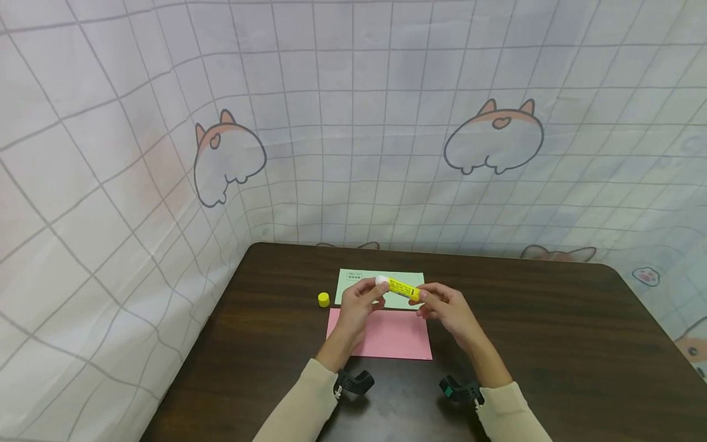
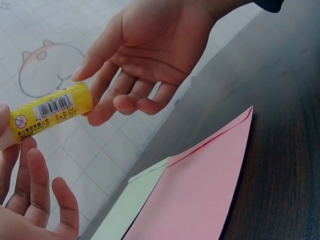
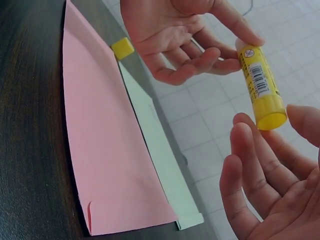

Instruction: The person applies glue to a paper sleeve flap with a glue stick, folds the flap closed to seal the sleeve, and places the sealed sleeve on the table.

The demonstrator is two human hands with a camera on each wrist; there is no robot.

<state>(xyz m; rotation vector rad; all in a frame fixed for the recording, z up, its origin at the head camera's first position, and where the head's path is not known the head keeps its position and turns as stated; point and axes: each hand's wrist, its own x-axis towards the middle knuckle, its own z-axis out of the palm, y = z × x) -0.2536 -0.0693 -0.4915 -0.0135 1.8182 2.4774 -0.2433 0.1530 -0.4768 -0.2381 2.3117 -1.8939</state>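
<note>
A yellow glue stick is held up over the table between both hands, tilted down to the right, its cap off. My left hand pinches its white end between thumb and finger. At the yellow base, the thumb and fingertips of my right hand hold it lightly from either side; the right wrist view shows the base's round end. Below lie a pink envelope and, behind it, a pale green envelope with small print. The yellow cap stands left of the envelopes.
The dark wooden table reaches back to a white gridded cloth with cartoon animals, which hangs behind it and along its left side. A dark wrist-worn device sits on each wrist.
</note>
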